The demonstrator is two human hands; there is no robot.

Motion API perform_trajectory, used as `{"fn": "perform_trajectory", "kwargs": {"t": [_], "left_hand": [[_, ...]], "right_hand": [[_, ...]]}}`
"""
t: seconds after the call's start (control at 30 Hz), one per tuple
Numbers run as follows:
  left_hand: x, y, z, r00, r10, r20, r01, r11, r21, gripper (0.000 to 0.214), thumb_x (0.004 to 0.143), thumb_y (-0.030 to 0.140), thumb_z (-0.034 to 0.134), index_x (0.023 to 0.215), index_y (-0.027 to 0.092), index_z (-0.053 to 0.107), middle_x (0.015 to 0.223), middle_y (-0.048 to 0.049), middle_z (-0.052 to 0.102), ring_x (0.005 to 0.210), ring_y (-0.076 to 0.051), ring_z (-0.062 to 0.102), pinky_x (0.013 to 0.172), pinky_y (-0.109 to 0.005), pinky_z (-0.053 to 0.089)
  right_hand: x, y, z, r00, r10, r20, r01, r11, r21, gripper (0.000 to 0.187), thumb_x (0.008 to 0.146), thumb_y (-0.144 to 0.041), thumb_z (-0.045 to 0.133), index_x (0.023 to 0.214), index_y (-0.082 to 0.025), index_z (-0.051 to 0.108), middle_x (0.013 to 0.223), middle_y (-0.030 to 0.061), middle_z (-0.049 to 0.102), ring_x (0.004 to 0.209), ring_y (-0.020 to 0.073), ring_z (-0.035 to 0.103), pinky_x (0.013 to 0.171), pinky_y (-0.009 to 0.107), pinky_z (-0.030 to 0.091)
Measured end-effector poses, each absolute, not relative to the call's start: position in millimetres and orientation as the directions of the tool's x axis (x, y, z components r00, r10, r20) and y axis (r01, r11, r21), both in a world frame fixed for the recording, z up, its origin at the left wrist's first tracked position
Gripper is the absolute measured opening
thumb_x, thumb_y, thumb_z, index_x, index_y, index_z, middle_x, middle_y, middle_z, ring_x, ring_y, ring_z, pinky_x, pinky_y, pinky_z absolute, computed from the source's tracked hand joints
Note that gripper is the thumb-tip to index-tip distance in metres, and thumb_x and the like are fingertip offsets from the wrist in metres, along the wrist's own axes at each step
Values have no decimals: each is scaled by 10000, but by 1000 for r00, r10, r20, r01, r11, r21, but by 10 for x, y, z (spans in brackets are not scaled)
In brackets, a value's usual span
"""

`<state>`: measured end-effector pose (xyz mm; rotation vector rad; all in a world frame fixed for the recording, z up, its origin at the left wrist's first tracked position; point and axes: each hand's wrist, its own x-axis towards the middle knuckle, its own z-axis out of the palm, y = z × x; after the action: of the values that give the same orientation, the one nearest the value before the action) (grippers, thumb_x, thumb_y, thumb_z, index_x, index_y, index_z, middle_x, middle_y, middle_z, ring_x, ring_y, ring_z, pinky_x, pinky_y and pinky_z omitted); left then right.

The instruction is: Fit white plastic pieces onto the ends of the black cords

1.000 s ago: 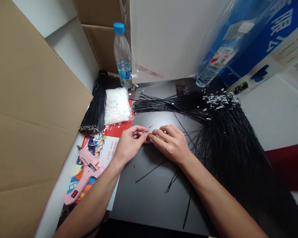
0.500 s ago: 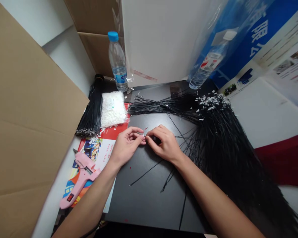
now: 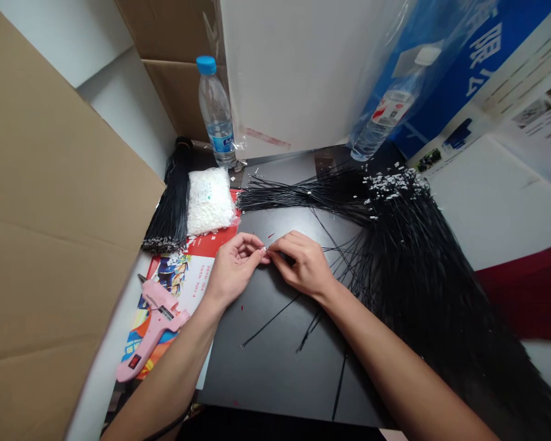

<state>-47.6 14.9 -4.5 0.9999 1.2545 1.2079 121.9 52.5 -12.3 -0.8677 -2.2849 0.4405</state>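
My left hand (image 3: 234, 269) and my right hand (image 3: 303, 264) meet fingertip to fingertip over a black mat (image 3: 275, 361). Both pinch a tiny white piece (image 3: 263, 250) between thumb and forefinger. A thin black cord (image 3: 269, 321) runs out from under my right hand toward me. To the right lies a big heap of black cords (image 3: 422, 275) with small white tips at its far end. A second bundle of black cords (image 3: 298, 195) lies across the far edge of the mat.
A pink glue gun (image 3: 152, 334) rests on a colourful printed sheet (image 3: 179, 282) at the left. Behind it are a bag of white pieces (image 3: 209, 201), another black cord bundle (image 3: 172, 208) and a water bottle (image 3: 215, 113). A cardboard sheet (image 3: 50, 202) stands at the left.
Both hands stay pinched together at the same spot on the mat; the fingers have shifted slightly. The view has drifted a little.
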Motion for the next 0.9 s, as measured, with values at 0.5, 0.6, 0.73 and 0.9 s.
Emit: {"fn": "perform_trajectory", "kwargs": {"t": [0.5,0.6,0.73,0.9], "left_hand": [[-427,159,-70,-157,978,-139,-137,118,984,288,698,286,818,852,156,613,781,8,683,711,-119,694,745,-280,607],[-438,167,-69,-162,975,-154,-148,130,980,302,686,285,827,860,155,618,790,8,684,725,-121,692,759,-283,602],[-441,173,-53,-164,972,-170,-165,143,976,316,675,274,838,847,163,598,788,5,692,734,-116,692,803,-276,579],[-404,160,-52,-177,973,-151,-170,121,978,333,663,291,846,821,181,575,804,-1,702,765,-132,693,845,-309,566]], "right_hand": [[1204,522,-62,-390,873,292,431,453,-780,55,809,-184,604,767,-170,637,731,12,667,673,119,565,660,248,424],[1193,522,-71,-391,881,267,432,432,-792,65,814,-199,605,771,-174,647,736,13,678,682,123,576,672,254,432],[1174,529,-81,-402,884,239,441,416,-795,80,815,-214,599,758,-179,644,755,12,686,705,130,590,689,260,443],[1154,534,-74,-396,891,220,446,397,-802,77,803,-210,590,734,-184,614,741,8,679,694,131,582,687,259,439]]}}
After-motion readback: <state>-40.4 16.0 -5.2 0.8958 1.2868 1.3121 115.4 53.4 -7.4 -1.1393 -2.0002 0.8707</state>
